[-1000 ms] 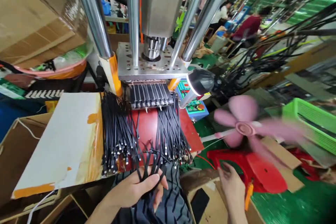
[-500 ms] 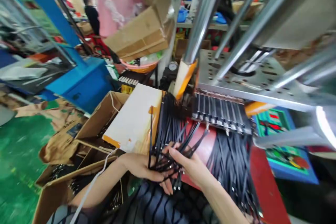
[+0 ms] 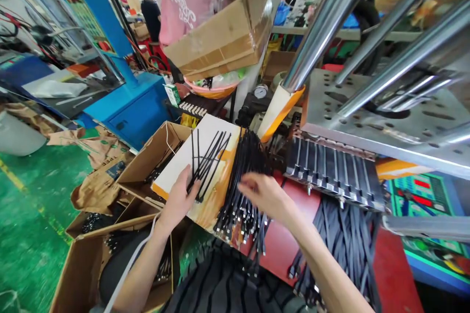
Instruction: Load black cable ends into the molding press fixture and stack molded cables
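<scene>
My left hand [image 3: 180, 196] is at the lower part of a white board [image 3: 176, 161], its fingers around the lower ends of several thin black cables [image 3: 210, 159] lying there. My right hand [image 3: 262, 193] is over a thick pile of black cables [image 3: 244, 166] beside the board; its fingers are curled and apart, with nothing seen between them. Metal tips show at the pile's near end. Another bundle of flat black cables [image 3: 345, 244] lies on the red surface [image 3: 394, 264] at the right, below a metal fixture with slots [image 3: 334, 171].
Steel rods [image 3: 330, 24] and a perforated metal plate [image 3: 389, 102] stand over the right side. Open cardboard boxes [image 3: 84, 269] with cables are at the left. A tilted carton [image 3: 223, 34] sits in a basket behind. A person [image 3: 151, 14] is in the background.
The hands, earlier together around a tangle of cables, have moved apart. Several cables now lie on the white board by my left hand. The view has shifted, and surroundings appear sharper.
</scene>
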A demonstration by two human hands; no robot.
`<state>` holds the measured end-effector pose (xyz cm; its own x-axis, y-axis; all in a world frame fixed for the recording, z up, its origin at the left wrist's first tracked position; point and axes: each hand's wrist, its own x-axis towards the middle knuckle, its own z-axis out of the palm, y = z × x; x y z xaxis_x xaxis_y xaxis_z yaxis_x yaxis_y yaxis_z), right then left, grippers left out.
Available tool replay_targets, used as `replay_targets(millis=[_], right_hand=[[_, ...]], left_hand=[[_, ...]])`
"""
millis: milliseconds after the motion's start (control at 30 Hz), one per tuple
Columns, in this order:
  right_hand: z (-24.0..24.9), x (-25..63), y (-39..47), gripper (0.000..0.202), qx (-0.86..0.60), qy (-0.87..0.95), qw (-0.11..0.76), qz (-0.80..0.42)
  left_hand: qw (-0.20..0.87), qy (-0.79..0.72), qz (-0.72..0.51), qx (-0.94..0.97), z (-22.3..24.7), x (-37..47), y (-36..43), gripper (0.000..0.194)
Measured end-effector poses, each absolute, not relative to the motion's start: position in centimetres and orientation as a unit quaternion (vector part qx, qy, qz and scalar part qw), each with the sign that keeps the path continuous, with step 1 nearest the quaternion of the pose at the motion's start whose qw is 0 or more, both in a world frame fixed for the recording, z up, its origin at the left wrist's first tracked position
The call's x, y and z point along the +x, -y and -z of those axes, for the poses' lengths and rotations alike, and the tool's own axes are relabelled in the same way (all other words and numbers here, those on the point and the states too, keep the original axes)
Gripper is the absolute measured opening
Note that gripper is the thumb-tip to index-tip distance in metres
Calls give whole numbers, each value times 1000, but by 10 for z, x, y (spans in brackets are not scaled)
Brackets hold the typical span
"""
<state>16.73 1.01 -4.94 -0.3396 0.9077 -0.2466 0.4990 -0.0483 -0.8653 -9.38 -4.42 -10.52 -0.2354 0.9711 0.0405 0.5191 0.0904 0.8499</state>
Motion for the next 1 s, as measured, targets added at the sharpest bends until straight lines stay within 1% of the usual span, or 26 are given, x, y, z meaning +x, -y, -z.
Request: replay_targets(millis=[33, 67, 100, 133, 167, 233, 300, 333, 400, 500, 567, 633, 700, 767, 833, 900, 967, 1000], right_hand=[[52, 187, 27, 20, -507, 692, 166, -486], [57, 203, 65, 29, -500, 696, 123, -501], [66, 213, 101, 33, -507, 674, 84, -532], [78, 216, 134, 32, -523, 637, 74, -562], [92, 214, 161, 36, -554, 593, 103, -575], [122, 199, 196, 49, -594, 480, 174, -621], [146, 181, 208, 63, -612, 385, 255, -641], [152, 174, 209, 66, -617, 362, 286, -638], [150, 171, 208, 65, -628, 369, 320, -606], [126, 183, 213, 56, -639, 449, 315, -540], [108, 194, 221, 54, -634, 505, 303, -501], [96, 204, 231, 54, -620, 546, 285, -486], [92, 213, 238, 55, -591, 584, 253, -497], [95, 222, 238, 52, -567, 619, 210, -501], [101, 228, 231, 45, -615, 630, 190, -435], [107, 230, 218, 45, -709, 613, 181, -298], [110, 228, 201, 46, -771, 597, 137, -173], [111, 228, 193, 43, -784, 596, 100, -141]], left_hand=[[264, -670, -388, 575, 101, -91, 52, 58], [265, -655, -383, 594, 96, -87, 61, 51], [293, -636, -370, 610, 89, -82, 71, 42], [341, -612, -344, 624, 82, -76, 81, 35], [399, -585, -307, 636, 75, -70, 91, 30], [500, -532, -216, 648, 63, -56, 110, 27], [549, -506, -144, 649, 56, -43, 126, 27], [561, -504, -120, 646, 56, -38, 134, 28], [575, -508, -85, 636, 58, -30, 145, 32], [622, -485, -56, 612, 70, -19, 152, 40], [704, -437, -80, 554, 80, -4, 151, 50], [795, -394, -162, 433, 89, 17, 148, 58], [839, -377, -259, 296, 94, 37, 144, 55], [838, -378, -318, 231, 92, 48, 140, 44], [824, -379, -318, 275, 85, 47, 137, 38], [795, -387, -286, 369, 76, 40, 136, 39], [755, -409, -250, 447, 69, 34, 136, 41], [736, -423, -235, 474, 68, 32, 137, 42]])
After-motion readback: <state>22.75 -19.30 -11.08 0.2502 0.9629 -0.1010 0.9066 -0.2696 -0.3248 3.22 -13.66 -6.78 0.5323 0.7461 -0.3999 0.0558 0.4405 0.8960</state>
